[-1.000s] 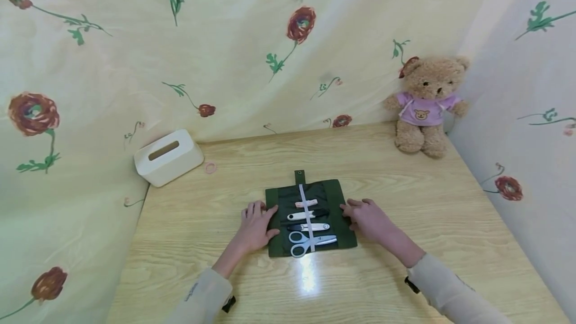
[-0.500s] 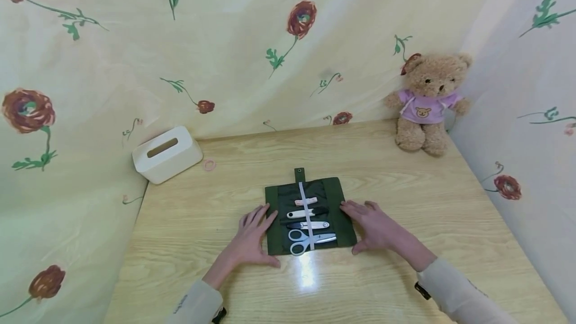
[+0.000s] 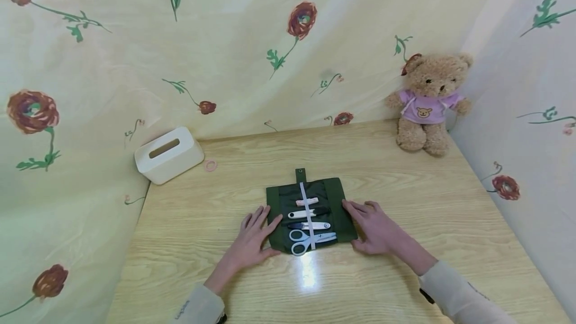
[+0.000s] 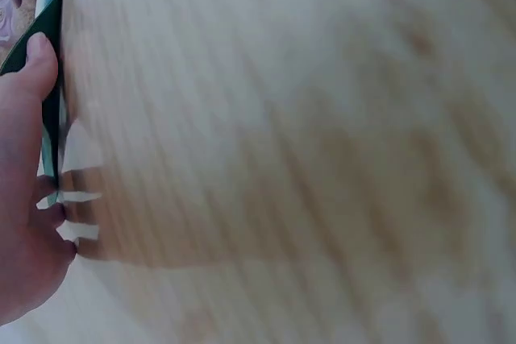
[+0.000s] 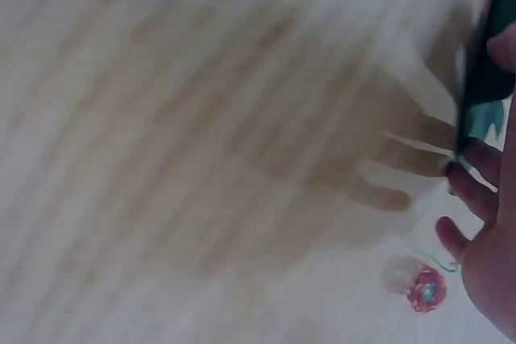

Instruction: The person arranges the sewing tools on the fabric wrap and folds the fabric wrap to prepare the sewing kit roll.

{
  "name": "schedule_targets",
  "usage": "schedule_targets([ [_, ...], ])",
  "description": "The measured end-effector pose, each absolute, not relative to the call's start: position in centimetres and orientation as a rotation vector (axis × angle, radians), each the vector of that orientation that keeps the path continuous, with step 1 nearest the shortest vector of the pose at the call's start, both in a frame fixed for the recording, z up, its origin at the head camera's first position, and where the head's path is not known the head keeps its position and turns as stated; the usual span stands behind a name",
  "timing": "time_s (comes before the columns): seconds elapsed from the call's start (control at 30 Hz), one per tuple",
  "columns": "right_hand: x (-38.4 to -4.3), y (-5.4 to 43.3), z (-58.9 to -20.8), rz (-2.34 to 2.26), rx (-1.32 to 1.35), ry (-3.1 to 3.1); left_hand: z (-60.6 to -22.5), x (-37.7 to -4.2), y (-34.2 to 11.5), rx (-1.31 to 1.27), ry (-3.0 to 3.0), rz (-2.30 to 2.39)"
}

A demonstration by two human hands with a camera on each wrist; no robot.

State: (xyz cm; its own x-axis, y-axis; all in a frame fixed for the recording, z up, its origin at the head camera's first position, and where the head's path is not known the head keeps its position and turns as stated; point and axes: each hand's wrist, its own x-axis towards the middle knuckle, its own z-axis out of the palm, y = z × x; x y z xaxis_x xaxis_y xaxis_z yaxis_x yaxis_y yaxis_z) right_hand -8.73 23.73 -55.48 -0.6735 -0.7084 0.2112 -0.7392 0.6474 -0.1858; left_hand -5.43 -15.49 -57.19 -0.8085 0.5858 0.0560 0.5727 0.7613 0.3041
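A dark green tool roll (image 3: 344, 223) lies unfolded on the table in the head view, its snap strap (image 3: 300, 176) pointing away. Under its white elastic band (image 3: 302, 191) sit light blue-handled scissors (image 3: 299, 249), a slim white-and-dark tool (image 3: 321, 226), a white tool with a black end (image 3: 297, 215) and a small pink-and-white piece (image 3: 307, 202). My left hand (image 3: 249, 240) holds the near left corner, which bends upward; its thumb (image 4: 39, 54) presses the green edge in the left wrist view. My right hand (image 3: 375, 229) holds the near right corner, fingers along the side.
A white tissue box (image 3: 168, 156) stands at the back left, with a pink ring (image 3: 211, 165) beside it. At the back right sits a teddy bear (image 3: 425, 104) in a lilac top. Floral cloth (image 3: 243, 64) hangs behind the wooden table (image 3: 360, 164).
Both hands have slid toward the near corners of the tool roll. The thumbs moved to its near edge, and the near corners now rise a little.
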Motion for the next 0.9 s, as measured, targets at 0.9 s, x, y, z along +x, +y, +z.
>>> schedule_targets([
  [0.9,-8.9,23.8,-56.5,0.517,1.146,-2.644,-58.3,-5.0,-14.8,0.838,2.988,0.588],
])
